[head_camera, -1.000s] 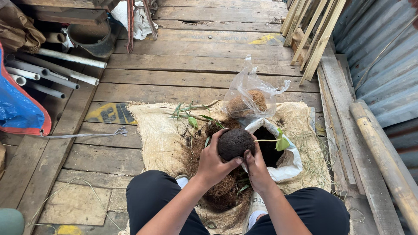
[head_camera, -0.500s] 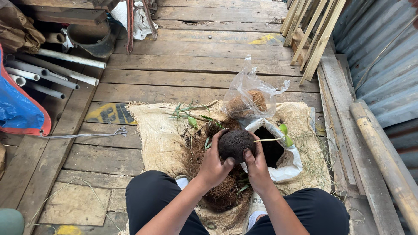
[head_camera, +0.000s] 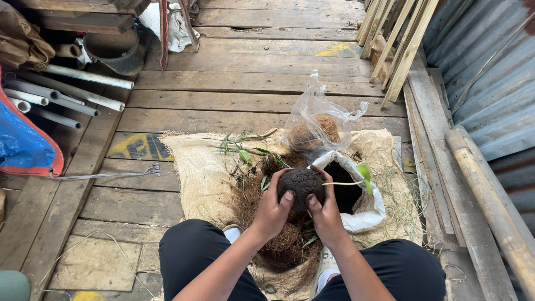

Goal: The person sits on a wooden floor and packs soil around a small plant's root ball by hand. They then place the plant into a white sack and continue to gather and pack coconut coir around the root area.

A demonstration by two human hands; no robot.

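Note:
Both of my hands cup a dark round ball of soil (head_camera: 301, 185) above a burlap sack (head_camera: 195, 167) spread on the plank floor. My left hand (head_camera: 271, 210) wraps its left side, thumb on the front. My right hand (head_camera: 326, 214) grips the right side. A thin stem with a green leaf (head_camera: 363, 174) sticks out of the ball to the right. Just behind it stands a white bag of dark soil (head_camera: 345, 192), open at the top. Loose brown coconut fibre (head_camera: 278, 245) lies under the ball, by my knees.
A clear plastic bag of brown fibre (head_camera: 317, 131) stands behind the soil bag. Green plant cuttings (head_camera: 242, 147) lie on the burlap. White pipes (head_camera: 67, 89) and a blue tarp (head_camera: 22, 139) are at left; wooden slats (head_camera: 395, 44), a thick pole (head_camera: 485, 189) and corrugated metal wall at right.
My hands have turned the soil ball slightly; my left thumb has shifted up onto its front, and the leaf has swung a little to the right.

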